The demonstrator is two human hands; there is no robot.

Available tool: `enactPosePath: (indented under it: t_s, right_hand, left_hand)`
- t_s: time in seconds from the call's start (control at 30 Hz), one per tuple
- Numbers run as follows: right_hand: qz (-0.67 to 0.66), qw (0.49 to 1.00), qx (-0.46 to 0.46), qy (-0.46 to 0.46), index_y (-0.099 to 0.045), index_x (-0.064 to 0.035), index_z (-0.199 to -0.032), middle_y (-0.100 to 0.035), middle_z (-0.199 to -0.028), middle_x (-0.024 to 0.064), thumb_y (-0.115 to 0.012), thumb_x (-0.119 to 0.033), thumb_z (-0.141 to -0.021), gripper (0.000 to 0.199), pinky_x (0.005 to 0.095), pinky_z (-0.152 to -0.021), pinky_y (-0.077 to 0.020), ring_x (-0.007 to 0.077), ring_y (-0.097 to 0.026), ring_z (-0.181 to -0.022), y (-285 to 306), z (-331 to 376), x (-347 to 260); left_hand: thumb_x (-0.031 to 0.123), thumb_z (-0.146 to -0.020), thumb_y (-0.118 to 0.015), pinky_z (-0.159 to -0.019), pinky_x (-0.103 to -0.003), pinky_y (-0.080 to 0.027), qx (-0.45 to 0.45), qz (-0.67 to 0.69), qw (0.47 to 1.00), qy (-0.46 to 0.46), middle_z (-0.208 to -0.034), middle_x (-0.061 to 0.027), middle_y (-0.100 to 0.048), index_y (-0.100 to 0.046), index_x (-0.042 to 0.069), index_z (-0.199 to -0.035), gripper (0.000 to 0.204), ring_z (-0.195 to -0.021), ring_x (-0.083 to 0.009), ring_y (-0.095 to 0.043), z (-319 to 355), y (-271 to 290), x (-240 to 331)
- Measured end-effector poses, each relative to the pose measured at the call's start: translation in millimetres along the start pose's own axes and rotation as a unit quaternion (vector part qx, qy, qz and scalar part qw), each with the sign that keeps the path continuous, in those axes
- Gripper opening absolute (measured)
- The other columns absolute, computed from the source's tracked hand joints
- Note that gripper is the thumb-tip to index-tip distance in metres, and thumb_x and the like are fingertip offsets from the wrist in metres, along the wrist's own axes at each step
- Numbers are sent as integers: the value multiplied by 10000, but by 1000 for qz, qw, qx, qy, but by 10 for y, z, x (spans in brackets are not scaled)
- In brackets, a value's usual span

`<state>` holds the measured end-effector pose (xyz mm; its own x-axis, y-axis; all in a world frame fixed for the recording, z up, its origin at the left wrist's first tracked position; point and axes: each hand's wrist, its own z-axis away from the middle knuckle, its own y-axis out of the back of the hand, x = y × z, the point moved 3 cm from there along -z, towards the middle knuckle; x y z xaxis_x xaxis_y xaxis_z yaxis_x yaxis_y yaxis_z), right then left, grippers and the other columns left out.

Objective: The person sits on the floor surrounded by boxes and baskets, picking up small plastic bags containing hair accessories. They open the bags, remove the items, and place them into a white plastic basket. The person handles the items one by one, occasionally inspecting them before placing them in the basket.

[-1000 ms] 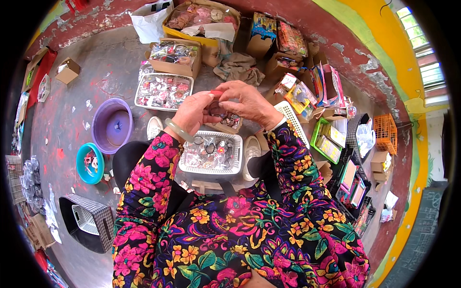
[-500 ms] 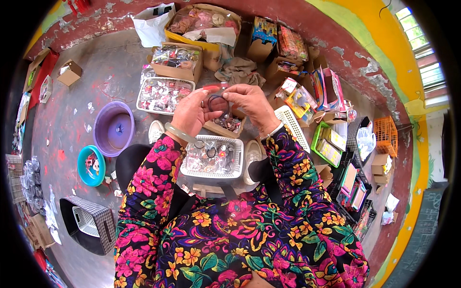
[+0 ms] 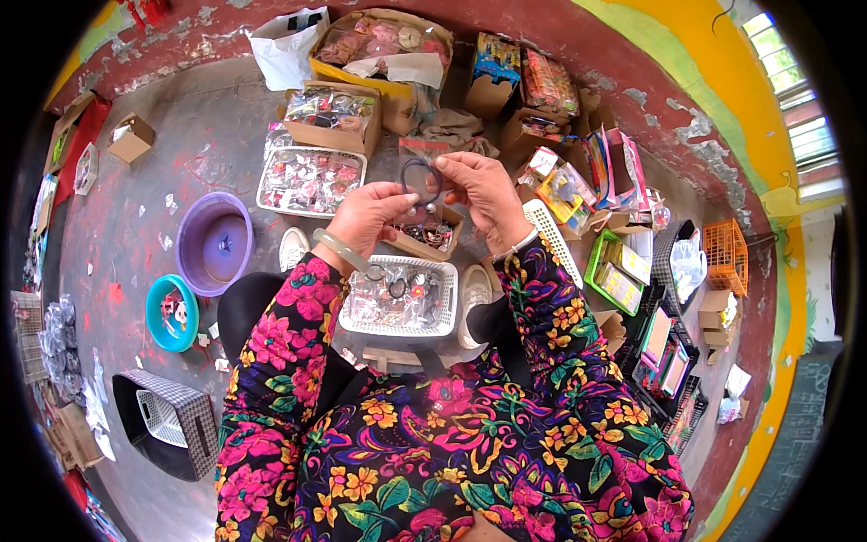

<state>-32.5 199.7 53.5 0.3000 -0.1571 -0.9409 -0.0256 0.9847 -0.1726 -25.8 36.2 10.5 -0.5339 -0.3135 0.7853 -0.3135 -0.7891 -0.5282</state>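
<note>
Floor: you are looking down at a grey concrete floor (image 3: 144, 172), stained and littered with small scraps of paper.
Far wall: a dark red wall (image 3: 632, 81) is running along the far side and curving down the right.
Upper wall: a band of yellow and green paint (image 3: 722, 99) is showing above the red.
Window: a barred window (image 3: 795, 99) is letting in daylight at the far right.
Light: even daylight is falling across the floor, without hard shadows.
Left edge: a red strip (image 3: 77, 149) is lying along the far left.
Right edge: a dark panel (image 3: 795, 452) is standing at the near right.
</note>
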Motion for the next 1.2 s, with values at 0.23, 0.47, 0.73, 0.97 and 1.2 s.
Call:
enactPosePath:
  t_s: [0.23, 0.47, 0.73, 0.97, 1.2]
  right_hand:
    - [117, 988, -77, -56, -622, -38, -841, -599, -723, 9, -640, -154, -789, 129, 186, -539, -404, 65, -548, -626, 9, -31, 85]
    - [72, 996, -57, -11, -623, -17, -840, -591, -709, 8, -632, -128, -789, 122, 184, -546, -397, 59, -524, -608, -15, -7, 42]
    - [119, 989, -85, -32, -635, -7, -833, -590, -700, 7, -642, -150, -783, 152, 186, -574, -391, 60, -516, -614, 23, -54, 102]
    - [102, 993, -61, -16, -654, 12, -797, -596, -675, 13, -665, -123, -754, 142, 189, -555, -392, 66, -519, -603, -27, 44, 16]
    - [157, 985, -70, -25, -652, 14, -830, -603, -700, 4, -664, -132, -761, 162, 187, -552, -406, 54, -515, -600, -59, 19, 97]
  left_hand:
    - [123, -847, -556, -406, -135, -323, 42, 43, 997, -57, -916, -38, -642, -577, 49, -939, 120, -803, -138, -638, 6, 55, 28]
    - [132, -841, -568, -413, -139, -332, 31, 17, 999, -10, -838, -36, -642, -571, 61, -897, 90, -787, -137, -638, 22, 14, 25]
    - [129, -836, -572, -446, -145, -339, 29, -5, 999, -27, -816, -20, -642, -578, 62, -898, 91, -779, -106, -630, -8, 65, -16]
    - [165, -819, -608, -474, -180, -386, 44, 39, 998, -22, -883, -16, -629, -572, 73, -986, 195, -776, -76, -591, 63, 45, 149]
    - [155, -857, -558, -531, -175, -441, 19, 145, 985, -93, -895, -59, -632, -588, 38, -945, 150, -794, -120, -606, 24, 131, 147]
